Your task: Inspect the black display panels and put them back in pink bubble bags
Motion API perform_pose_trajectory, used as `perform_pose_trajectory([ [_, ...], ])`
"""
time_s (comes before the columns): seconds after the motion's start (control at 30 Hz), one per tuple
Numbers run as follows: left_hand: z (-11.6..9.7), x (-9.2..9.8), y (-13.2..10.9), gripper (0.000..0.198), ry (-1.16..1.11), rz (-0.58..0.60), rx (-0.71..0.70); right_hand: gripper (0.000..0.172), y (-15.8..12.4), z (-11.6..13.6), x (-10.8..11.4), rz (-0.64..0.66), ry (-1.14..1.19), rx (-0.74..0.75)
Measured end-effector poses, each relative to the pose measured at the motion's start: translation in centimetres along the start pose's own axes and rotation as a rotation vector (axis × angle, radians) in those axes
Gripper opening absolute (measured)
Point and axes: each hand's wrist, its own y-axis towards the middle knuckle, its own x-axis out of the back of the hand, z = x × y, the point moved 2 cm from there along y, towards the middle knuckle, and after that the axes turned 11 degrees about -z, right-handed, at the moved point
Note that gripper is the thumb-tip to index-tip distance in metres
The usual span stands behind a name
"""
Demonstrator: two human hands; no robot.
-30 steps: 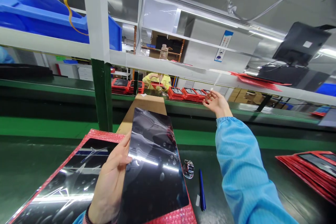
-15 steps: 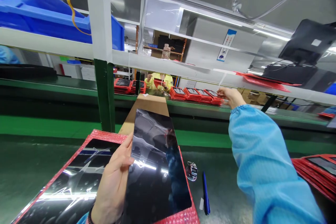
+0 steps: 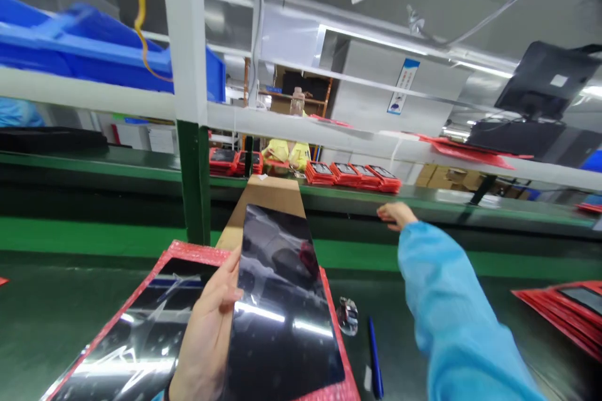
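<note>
Reference item: the black glass panel [image 3: 282,307], held above the green worktop [image 3: 56,301] at centre.

1. Left of the panel, and partly under it, a second dark panel lies flat in a red bubble-wrap sleeve [image 3: 141,326].
2. The left hand [image 3: 207,338] grips the panel by its left long edge alone. The thumb lies along that edge and the other fingers are curled behind, out of sight.
3. Just right of the panel, a small metal clip [image 3: 348,315] and a blue pen [image 3: 375,357] lie on the worktop.
4. Beyond and to the right of the panel, the right hand [image 3: 395,214] is stretched out, well apart from it. The hand is blurred, so its opening and any contents cannot be determined.

Orientation: the panel's long axis runs away from the person. The far short edge points at the cardboard strip [image 3: 270,200] beyond it, and the glossy face is tilted up.

Hazards, as judged:
- One-edge support lets the panel pivot or slip. A fall would land it on the sleeved panel, or on the clip, which could chip it.
- Skin contact at the edge may smudge the glass.
</note>
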Motion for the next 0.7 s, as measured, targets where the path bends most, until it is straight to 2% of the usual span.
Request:
perform_pose_trajectory([
  [0.07,0.2,-0.1,0.5,0.076,-0.004,0.086,0.0,0.031,-0.6,-1.2,-1.2,0.059,0.084,-0.045],
  [0.17,0.6,-0.5,0.9,0.068,-0.005,0.208,-0.071,0.023,-1.8,-1.4,-2.1,0.164,0.246,-0.008],
  [0.2,0.8,-0.6,0.9,0.066,-0.003,0.206,-0.095,0.02,-2.6,-1.1,-2.1,0.201,0.299,0.018],
  [0.27,1.2,-0.6,0.7,0.06,0.009,0.131,-0.129,0.018,-4.9,-0.2,-1.9,0.278,0.388,0.069],
  [0.33,1.6,-0.6,0.2,0.057,0.024,0.017,-0.155,0.028,-8.0,1.1,-1.5,0.362,0.443,0.107],
  [0.4,2.1,-0.8,-0.2,0.062,0.031,-0.047,-0.179,0.041,-11.6,2.7,-1.2,0.454,0.455,0.139],
  [0.47,2.4,-1.1,-0.6,0.068,0.014,-0.043,-0.192,0.038,-15.2,4.4,-1.1,0.533,0.43,0.23],
  [0.57,2.6,-1.4,-1.1,0.066,-0.042,0.002,-0.209,0.018,-19.7,6.5,-1.7,0.639,0.306,0.338],
  [0.7,2.6,-1.2,-1.8,0.053,-0.081,0.049,-0.252,0.011,-23.6,8.1,-3.7,0.787,0.178,0.389],
])
